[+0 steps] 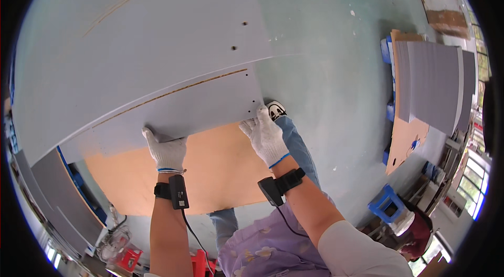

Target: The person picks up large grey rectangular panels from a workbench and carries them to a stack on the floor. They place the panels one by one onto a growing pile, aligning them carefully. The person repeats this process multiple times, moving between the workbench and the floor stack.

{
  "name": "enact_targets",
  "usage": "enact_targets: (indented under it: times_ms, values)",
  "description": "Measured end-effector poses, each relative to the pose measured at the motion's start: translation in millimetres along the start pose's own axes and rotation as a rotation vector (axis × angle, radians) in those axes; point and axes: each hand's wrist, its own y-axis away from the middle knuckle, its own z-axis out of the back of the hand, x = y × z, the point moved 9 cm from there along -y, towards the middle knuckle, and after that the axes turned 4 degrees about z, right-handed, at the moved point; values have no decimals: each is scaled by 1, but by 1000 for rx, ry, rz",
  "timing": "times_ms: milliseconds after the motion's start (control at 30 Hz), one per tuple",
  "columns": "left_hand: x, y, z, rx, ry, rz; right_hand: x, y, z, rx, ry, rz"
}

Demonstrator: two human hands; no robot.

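A large pale grey panel (157, 51) is held up by its near edge, above a tan board (210, 172). The gloved left hand (167, 151) clasps that edge, and the gloved right hand (265, 135) grips it near the corner, fingers curled over it. Beneath lies a green painted floor (325, 67). To the right, a stack of grey panels (433, 83) sits on blue supports, with a blue stool (386, 203) nearby.

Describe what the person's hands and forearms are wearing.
Both the left hand and right hand wear white knit gloves with blue cuff trim. Each wrist carries a black strapped device with a thin black cable. Forearms are bare; a white sleeve covers the right upper arm.
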Motion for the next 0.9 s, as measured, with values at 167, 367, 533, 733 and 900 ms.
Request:
enact_targets:
  times_ms: [167,367,533,733,900]
  values:
    - [11,11,-4,-136,-33,-11,-9,1,1,-5,-49,26]
    - [6,11,-2,-171,-62,-95,4,17,-15,-55,-76,-49]
    - [9,9,1,-212,-80,-79,26,-6,26,-208,163,-320]
    - [10,9,4,-273,-4,-72,70,-62,13,-58,1393,331]
    - [12,10,4,-290,15,-78,36,-78,6,49,1348,172]
